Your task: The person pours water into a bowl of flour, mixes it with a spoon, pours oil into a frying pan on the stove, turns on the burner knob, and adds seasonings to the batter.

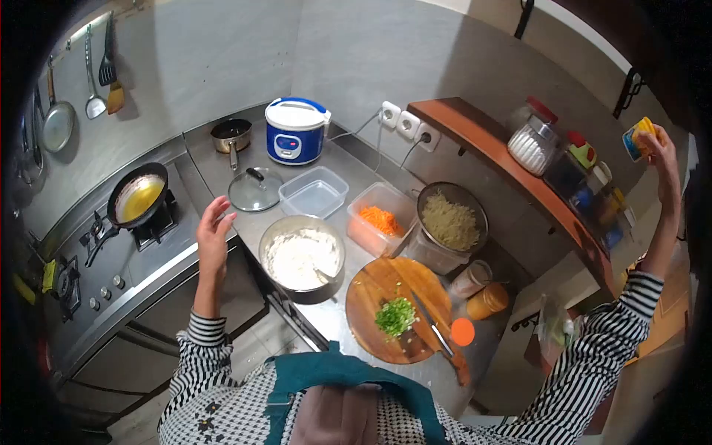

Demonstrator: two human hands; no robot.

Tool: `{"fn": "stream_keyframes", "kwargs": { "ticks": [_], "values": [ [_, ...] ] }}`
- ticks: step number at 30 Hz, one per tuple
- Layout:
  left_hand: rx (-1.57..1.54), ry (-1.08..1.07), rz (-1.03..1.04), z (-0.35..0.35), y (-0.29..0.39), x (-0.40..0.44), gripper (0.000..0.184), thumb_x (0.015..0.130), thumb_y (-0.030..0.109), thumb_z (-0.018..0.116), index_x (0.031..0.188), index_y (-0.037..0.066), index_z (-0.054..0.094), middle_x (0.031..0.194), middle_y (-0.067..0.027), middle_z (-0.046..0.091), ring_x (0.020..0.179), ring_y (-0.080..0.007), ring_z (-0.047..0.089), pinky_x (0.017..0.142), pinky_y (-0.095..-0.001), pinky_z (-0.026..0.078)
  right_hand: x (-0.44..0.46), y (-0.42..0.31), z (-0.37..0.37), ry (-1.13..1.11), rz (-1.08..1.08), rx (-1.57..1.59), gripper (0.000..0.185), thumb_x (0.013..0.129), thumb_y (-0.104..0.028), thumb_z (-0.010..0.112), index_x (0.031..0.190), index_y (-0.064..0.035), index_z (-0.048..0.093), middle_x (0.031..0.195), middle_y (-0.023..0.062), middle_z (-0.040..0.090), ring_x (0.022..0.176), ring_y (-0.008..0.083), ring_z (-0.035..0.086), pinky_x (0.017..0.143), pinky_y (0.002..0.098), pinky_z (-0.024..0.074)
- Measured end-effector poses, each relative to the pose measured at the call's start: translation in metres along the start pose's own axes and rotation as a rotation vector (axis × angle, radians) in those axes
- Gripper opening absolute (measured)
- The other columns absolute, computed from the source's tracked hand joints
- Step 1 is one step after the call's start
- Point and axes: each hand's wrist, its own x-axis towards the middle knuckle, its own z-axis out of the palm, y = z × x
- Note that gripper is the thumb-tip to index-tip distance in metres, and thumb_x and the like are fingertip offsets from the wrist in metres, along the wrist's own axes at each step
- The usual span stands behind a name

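The right hand (657,153) is pinching a small yellow packet (638,139) between thumb and fingers, so the packet is hanging in the air beyond the outer side of the wooden shelf (486,152), well apart from the counter. Its printed face is showing some blue, but the words are staying too small to read. The left hand (213,241) is holding nothing; its fingers are curving loosely and spreading a little apart, and it is hovering just beside the metal bowl (338,256), on the stove side. A white, floury mixture (297,254) is filling much of that bowl. Behind it a glass lid (252,194) and a clear plastic box (314,193) are lying side by side, and a blue and white rice cooker (295,133) is standing near the wall. A second box is holding grated carrot (380,220), and beside it a strainer is carrying pale shreds (449,222). Nearer the person, a round cutting board (371,293) is bearing a heap of chopped greens (395,317), with a knife (432,319) lying just beside the heap. An orange disc (462,331) is resting at the board's edge, near a brownish jar (487,301). Over on the stove, a black frying pan (113,205) is holding yellow liquid. Jars (531,145) are lining the shelf.
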Motion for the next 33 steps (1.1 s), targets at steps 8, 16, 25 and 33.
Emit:
{"fn": "stream_keyframes", "kwargs": {
  "ticks": [8,16,25,33],
  "values": [
    [-0.124,-0.170,-0.062,-0.030,-0.033,0.036,0.040,0.083,0.010,0.052,0.122,0.004,0.045,0.115,-0.0096,0.052,0.094,-0.0159,0.056,0.079,-0.0254,0.043,-0.138,-0.157,0.159,-0.380,0.313,1.442,0.032,0.084,-0.028,0.056,0.098,-0.0007,0.049,0.087,0.0109,0.056,0.078,0.0201,0.060,0.069,0.0330,0.0529],
    [-0.160,-0.155,-0.155,-0.091,-0.062,0.069,0.040,0.081,0.002,0.049,0.121,0.002,0.046,0.113,-0.0123,0.053,0.094,-0.0186,0.057,0.076,-0.0249,0.043,-0.281,-0.281,0.342,-0.249,-0.408,0.178,0.051,0.059,-0.018,0.075,0.098,-0.0056,0.045,0.091,0.0147,0.047,0.087,0.0318,0.047,0.071,0.0405,0.0406],
    [-0.156,-0.174,-0.218,-0.126,-0.077,0.094,0.040,0.083,0.006,0.050,0.122,0.002,0.045,0.116,-0.0128,0.052,0.095,-0.0177,0.056,0.079,-0.0265,0.041,-0.325,-0.318,0.371,-0.395,-0.549,0.056,0.057,0.054,-0.012,0.077,0.102,-0.0070,0.045,0.093,0.0122,0.045,0.086,0.0299,0.045,0.071,0.0401,0.0397],
    [-0.173,-0.165,-0.287,-0.140,-0.094,0.103,0.041,0.083,0.007,0.050,0.123,0.001,0.043,0.118,-0.0132,0.051,0.095,-0.0170,0.056,0.078,-0.0263,0.042,-0.321,-0.324,0.365,-0.318,0.138,0.634,0.048,0.068,-0.019,0.074,0.100,-0.0014,0.044,0.091,0.0156,0.055,0.084,0.0286,0.057,0.072,0.0347,0.0459]
  ]
}}
